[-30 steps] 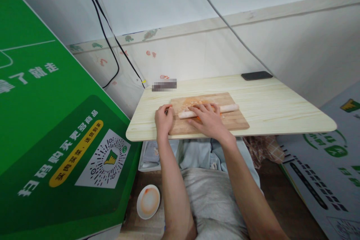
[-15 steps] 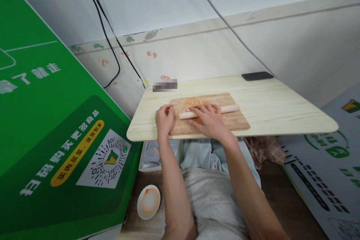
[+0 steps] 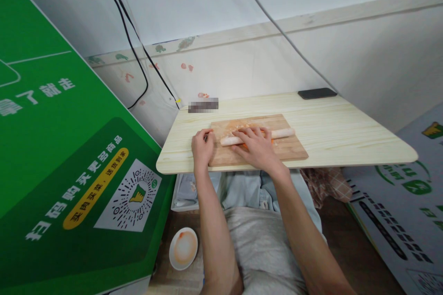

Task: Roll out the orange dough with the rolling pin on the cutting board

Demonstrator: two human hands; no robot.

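My right hand (image 3: 259,148) lies flat with its fingers spread across a pale wooden rolling pin (image 3: 284,133). The pin rests crosswise over a wooden cutting board (image 3: 290,150), its right end reaching the board's right side. Some orange dough (image 3: 245,146) shows in part under my right hand, mostly hidden by the hand and pin. Orange stain and pale crumbs or flour mark the board behind the pin. At the board's left edge, my left hand (image 3: 202,147) is closed, its curled fingers and thumb gripping that edge.
The light wood-grain table (image 3: 360,133) stands against a white wall. A black phone (image 3: 317,93) lies at its back right, and a blurred-out dark object (image 3: 203,105) at the back left. Below sit an orange-stained white bowl (image 3: 183,249) and a white box (image 3: 185,203). A green panel (image 3: 69,156) rises on the left.
My right wrist has shifted very slightly to the left. The rolling pin, the board and my left hand look the same as before.
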